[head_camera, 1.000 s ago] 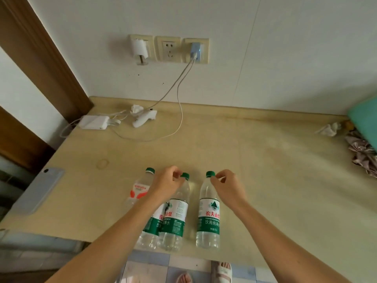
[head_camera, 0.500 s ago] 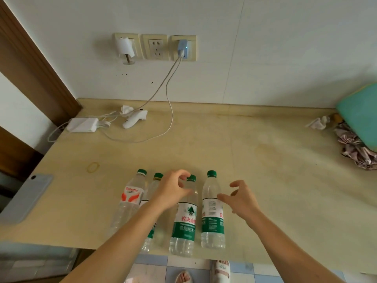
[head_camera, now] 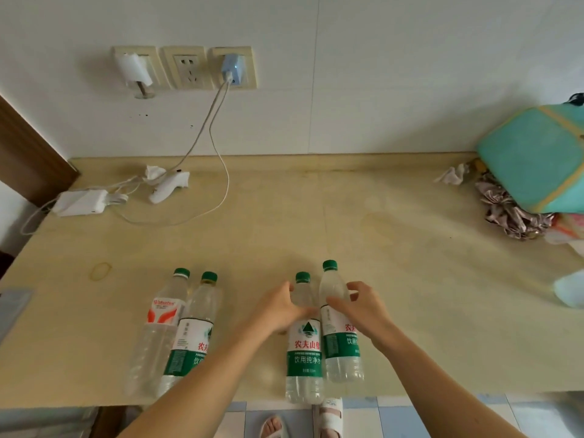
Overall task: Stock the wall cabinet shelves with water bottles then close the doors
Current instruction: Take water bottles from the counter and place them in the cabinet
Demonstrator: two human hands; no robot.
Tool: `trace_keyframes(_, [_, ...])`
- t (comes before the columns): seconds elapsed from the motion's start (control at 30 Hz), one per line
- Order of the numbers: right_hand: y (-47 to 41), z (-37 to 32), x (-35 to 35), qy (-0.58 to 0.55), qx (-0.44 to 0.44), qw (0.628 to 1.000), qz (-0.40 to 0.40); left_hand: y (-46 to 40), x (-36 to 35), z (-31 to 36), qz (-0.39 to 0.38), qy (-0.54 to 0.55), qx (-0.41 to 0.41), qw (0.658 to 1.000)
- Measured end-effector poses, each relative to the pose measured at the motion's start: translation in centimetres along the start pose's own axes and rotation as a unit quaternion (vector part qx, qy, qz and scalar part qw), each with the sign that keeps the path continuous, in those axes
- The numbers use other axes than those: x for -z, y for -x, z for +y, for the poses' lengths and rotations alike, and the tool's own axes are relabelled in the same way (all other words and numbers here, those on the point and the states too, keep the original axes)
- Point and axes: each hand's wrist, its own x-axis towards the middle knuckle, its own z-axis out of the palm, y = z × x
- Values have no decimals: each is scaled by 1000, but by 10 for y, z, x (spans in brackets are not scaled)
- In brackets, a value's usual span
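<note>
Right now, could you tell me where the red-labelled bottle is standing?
In the head view, the red-labelled bottle stands at the left end of the bottle row near the table's front edge, beside a green-labelled bottle.

White wall; beige table; tiled floor.

Four clear water bottles with green caps stand upright near the table's front edge. On the left, a red-labelled bottle touches a green-labelled bottle. To the right stands another pair: a green-labelled third bottle and, just behind it, a fourth bottle.
</note>
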Motion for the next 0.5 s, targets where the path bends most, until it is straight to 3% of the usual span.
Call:
trace_keyframes(0.33, [-11,-2,7,26,-12,998,-53,1,-3,2,-8,87,14,996])
trace_keyframes(0.5, [-16,-2,13,-13,-30,998,-53,10,5,-2,37,108,-26,993])
